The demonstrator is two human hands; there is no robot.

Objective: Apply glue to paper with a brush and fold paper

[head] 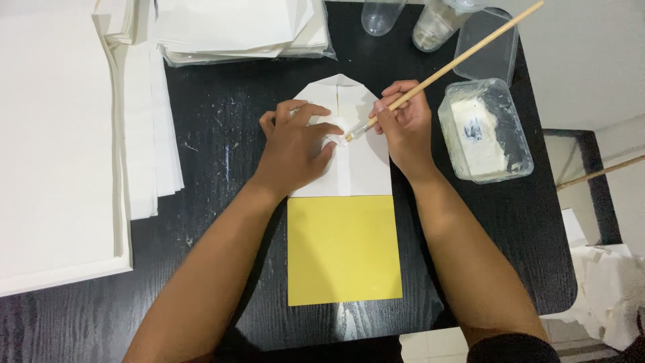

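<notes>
White folded paper [349,144] mid-table, brush [430,77] tip touching it.
Left hand [295,144] presses flat, hiding the fold; right hand [406,121] pinches the brush; bristles blur against paper.

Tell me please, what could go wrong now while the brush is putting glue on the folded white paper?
1. The left hand presses the folded white paper right beside the brush tip, so its fingers may pick up wet glue and smear it.
2. The long brush handle reaches over the open glue tub toward the plastic cups; a wide stroke might knock them.
3. Glue could drip onto the yellow sheet below.
</notes>
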